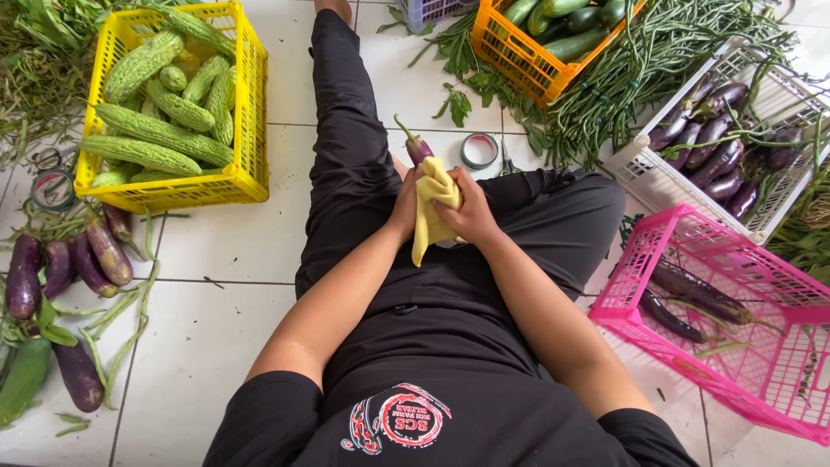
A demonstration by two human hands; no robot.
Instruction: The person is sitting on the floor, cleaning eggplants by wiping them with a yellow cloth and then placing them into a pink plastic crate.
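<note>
Holding a purple eggplant [418, 147] wrapped in a yellow cloth [433, 210], both hands close over it above the lap. The left hand [405, 206] clamps the near side; the right hand [468, 212] presses the cloth. Beyond the grip lies a tape roll [479, 150] on the floor; right of it stands a pink crate [761, 285]; left, a yellow crate [246, 112].

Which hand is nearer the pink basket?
Right. The right hand, wrapped in the yellow cloth, sits on the pink basket's side; the left hand is beyond it.
</note>
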